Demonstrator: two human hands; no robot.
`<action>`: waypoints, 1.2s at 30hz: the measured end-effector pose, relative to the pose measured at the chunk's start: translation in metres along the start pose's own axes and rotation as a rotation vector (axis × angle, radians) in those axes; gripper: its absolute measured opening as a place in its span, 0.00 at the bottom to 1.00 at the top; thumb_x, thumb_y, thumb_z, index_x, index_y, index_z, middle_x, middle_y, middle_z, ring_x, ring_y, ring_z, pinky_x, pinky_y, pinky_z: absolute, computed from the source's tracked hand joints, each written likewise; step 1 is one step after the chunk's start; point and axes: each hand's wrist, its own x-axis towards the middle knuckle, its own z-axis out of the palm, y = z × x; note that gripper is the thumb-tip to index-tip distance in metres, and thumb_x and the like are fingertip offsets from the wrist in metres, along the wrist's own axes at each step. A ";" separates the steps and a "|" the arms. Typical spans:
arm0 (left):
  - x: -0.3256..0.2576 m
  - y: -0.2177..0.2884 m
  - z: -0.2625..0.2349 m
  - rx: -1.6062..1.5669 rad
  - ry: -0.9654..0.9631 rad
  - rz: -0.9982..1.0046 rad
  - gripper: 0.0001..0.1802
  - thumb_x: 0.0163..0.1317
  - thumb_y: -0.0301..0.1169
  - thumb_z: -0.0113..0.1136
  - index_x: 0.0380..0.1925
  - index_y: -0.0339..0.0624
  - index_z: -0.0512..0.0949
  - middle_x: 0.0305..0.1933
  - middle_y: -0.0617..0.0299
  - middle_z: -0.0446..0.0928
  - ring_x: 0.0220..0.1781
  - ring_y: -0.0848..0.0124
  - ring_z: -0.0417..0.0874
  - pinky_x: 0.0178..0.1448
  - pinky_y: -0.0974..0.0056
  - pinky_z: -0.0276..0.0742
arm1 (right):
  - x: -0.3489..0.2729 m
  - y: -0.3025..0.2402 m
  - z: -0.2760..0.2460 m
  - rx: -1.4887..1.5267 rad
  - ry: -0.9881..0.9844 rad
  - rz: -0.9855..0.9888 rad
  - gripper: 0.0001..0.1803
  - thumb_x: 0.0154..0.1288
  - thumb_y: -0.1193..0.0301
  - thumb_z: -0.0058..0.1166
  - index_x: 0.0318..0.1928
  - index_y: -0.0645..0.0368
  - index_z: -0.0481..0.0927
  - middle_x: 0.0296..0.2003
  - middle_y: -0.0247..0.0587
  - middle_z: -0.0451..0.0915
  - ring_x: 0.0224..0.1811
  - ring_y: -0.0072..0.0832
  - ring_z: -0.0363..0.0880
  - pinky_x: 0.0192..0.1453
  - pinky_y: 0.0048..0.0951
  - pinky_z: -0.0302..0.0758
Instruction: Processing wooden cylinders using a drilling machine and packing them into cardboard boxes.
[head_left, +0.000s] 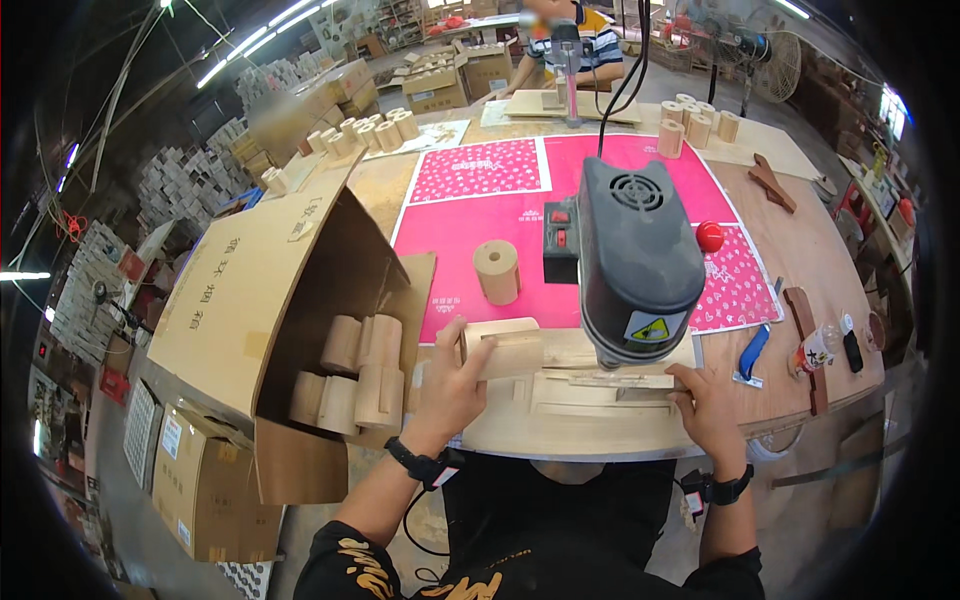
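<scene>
My left hand (450, 390) is closed around a short pale wooden cylinder (516, 350) with a groove along its side, tilted over the left part of a wooden fixture board (560, 436). On the right, my right hand (706, 408) has thumb and fingers pinched at the end of a flat wooden strip (622, 380) lying on the fixture. Directly above the strip is the dark grey head of a bench drill press (640, 255), which hides its bit. Another wooden cylinder (497, 273) with a centre hole stands upright on the pink mat (450, 240).
At the left an open cardboard box (235, 290) lies on its side with several grooved cylinders (378, 395) inside. A blue-handled knife (753, 352), a plastic cup (816, 347) and dark wooden bars (804, 335) lie right. Across the table a person (590, 50) works at another machine (568, 75).
</scene>
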 end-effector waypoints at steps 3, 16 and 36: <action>0.018 -0.006 0.000 -0.102 -0.105 -0.143 0.31 0.42 0.20 0.66 0.52 0.44 0.75 0.59 0.40 0.63 0.61 0.42 0.70 0.63 0.50 0.72 | -0.003 -0.001 0.004 0.047 -0.002 0.114 0.18 0.59 0.81 0.58 0.51 0.59 0.77 0.34 0.49 0.79 0.33 0.40 0.79 0.38 0.34 0.74; 0.134 -0.080 0.048 0.314 -0.510 -0.387 0.32 0.45 0.42 0.67 0.51 0.38 0.75 0.51 0.34 0.74 0.56 0.42 0.77 0.56 0.45 0.77 | -0.009 0.012 0.017 0.210 0.105 -0.006 0.17 0.57 0.84 0.54 0.49 0.61 0.76 0.33 0.50 0.77 0.33 0.42 0.78 0.39 0.36 0.73; 0.023 -0.068 -0.058 0.633 -0.309 -0.635 0.38 0.57 0.50 0.65 0.60 0.33 0.72 0.46 0.35 0.79 0.48 0.43 0.81 0.55 0.46 0.74 | -0.003 0.019 0.014 0.099 0.061 0.070 0.19 0.63 0.66 0.59 0.55 0.52 0.78 0.44 0.42 0.79 0.47 0.42 0.79 0.49 0.40 0.75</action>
